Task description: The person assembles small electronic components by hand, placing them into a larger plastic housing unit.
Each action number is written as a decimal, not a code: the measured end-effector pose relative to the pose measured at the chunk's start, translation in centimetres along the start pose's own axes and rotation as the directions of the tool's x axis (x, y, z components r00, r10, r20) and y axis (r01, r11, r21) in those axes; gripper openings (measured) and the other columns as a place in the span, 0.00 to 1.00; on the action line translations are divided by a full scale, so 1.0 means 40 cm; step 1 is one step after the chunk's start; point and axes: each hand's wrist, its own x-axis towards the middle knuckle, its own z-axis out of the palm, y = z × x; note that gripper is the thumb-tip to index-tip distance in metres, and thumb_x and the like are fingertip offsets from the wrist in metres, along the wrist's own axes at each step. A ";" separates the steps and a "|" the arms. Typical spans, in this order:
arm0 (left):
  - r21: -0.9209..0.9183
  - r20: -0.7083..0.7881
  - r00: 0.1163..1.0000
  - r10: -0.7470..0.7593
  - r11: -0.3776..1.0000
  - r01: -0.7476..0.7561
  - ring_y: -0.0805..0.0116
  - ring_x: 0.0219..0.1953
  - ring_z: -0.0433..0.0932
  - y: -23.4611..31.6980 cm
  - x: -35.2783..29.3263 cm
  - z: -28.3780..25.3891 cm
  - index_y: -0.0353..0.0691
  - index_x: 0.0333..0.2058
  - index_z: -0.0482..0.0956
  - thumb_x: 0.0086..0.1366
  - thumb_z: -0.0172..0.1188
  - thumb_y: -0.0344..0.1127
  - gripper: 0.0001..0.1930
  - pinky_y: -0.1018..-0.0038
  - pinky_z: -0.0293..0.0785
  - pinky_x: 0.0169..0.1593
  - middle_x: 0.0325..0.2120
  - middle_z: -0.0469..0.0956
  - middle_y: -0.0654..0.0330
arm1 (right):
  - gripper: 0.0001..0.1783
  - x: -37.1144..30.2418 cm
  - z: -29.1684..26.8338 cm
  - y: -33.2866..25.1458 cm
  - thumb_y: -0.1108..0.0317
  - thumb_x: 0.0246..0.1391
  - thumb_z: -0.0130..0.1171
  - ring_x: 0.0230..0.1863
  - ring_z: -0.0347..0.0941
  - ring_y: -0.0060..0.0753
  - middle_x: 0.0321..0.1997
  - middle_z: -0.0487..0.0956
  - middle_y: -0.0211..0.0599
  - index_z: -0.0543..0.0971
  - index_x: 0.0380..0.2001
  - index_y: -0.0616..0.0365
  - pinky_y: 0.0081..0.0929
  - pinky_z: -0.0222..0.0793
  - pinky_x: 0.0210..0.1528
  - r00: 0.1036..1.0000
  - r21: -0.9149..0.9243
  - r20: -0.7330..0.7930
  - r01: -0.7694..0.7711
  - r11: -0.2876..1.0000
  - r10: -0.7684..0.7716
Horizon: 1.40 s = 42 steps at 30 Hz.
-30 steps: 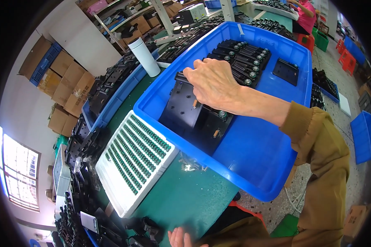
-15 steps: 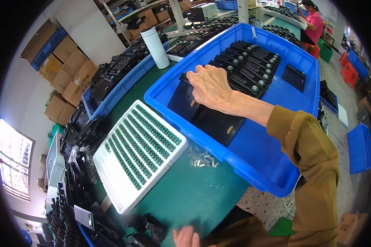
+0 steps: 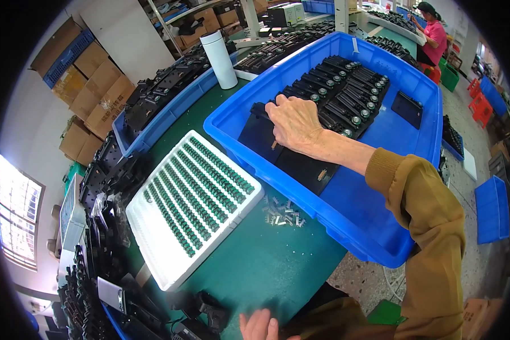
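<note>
1. Head view: right hand [image 3: 293, 122] is over the left part of the blue tub [image 3: 368, 181], its fingers drawn together and curled over the black bar [image 3: 258, 110] at the end of a plate [image 3: 256, 134]. Looks clamped on it; fingertips hidden.
2. That plate lies inside the tub near its left corner, just beside a second plate [image 3: 303, 169] along the near edge. The bar stands proud of the flat part, probably why it serves as a handle.
3. Left hand [image 3: 259, 326] rests low, by the near edge of the counter [image 3: 272, 255]; fingers slightly apart, nothing seen in them. Palm partly cut off by the frame.
4. Stacked plates [image 3: 354, 88] with pale discs run along the tub's far left side, overlapping, bars in rows; presumably overlapped to save room. One lone plate [image 3: 407, 109] lies flat toward the far right corner.
5. Tub's near right corner juts past the counter's edge, perhaps to bring it within easy reach.
6. White tray [image 3: 153, 252] sits left of the tub, green pieces [image 3: 201, 190] set in rows, likely so each can be picked singly.
7. Loose silver bits [image 3: 283, 215] lie between tray and tub, probably for quick access.
</note>
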 end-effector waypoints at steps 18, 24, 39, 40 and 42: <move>0.035 0.101 0.994 -0.039 0.999 0.036 0.49 0.55 0.75 -0.013 0.027 -0.015 0.36 0.56 0.74 0.56 0.69 0.50 0.33 0.43 0.60 0.64 0.56 0.74 0.49 | 0.13 0.066 -0.272 -0.088 0.64 0.47 0.61 0.40 0.80 0.46 0.38 0.82 0.43 0.80 0.37 0.57 0.41 0.75 0.40 0.992 0.203 -0.098 0.097 0.974 -0.078; 0.014 0.127 0.989 -0.072 0.997 0.071 0.55 0.58 0.73 -0.009 0.021 -0.005 0.38 0.59 0.71 0.61 0.66 0.49 0.32 0.45 0.59 0.64 0.57 0.72 0.51 | 0.15 0.069 -0.363 -0.370 0.65 0.44 0.62 0.33 0.80 0.44 0.29 0.81 0.47 0.81 0.33 0.65 0.36 0.74 0.37 0.887 0.652 0.309 0.065 0.756 -0.343; 0.037 -0.019 0.997 0.074 0.997 -0.074 0.51 0.57 0.71 -0.034 0.005 0.026 0.34 0.51 0.75 0.63 0.54 0.37 0.19 0.39 0.63 0.59 0.52 0.73 0.45 | 0.20 0.386 0.113 -0.682 0.66 0.47 0.63 0.47 0.80 0.48 0.42 0.83 0.46 0.82 0.45 0.61 0.39 0.73 0.52 0.934 0.662 0.312 -0.084 0.745 -0.172; 0.038 -0.021 0.997 0.073 0.997 -0.073 0.50 0.57 0.71 -0.035 0.004 0.029 0.34 0.51 0.75 0.63 0.54 0.37 0.20 0.39 0.63 0.59 0.53 0.73 0.45 | 0.21 0.400 0.158 -0.678 0.66 0.48 0.63 0.48 0.79 0.48 0.44 0.83 0.46 0.81 0.47 0.59 0.40 0.72 0.52 0.951 0.665 0.291 -0.122 0.736 -0.106; 0.058 -0.047 0.996 0.070 0.996 -0.068 0.50 0.58 0.70 -0.039 -0.004 0.046 0.34 0.52 0.74 0.63 0.52 0.38 0.21 0.37 0.61 0.60 0.54 0.72 0.45 | 0.22 0.420 0.189 -0.693 0.65 0.50 0.61 0.51 0.77 0.47 0.49 0.81 0.45 0.80 0.50 0.57 0.41 0.71 0.54 0.962 0.670 0.270 -0.153 0.726 -0.046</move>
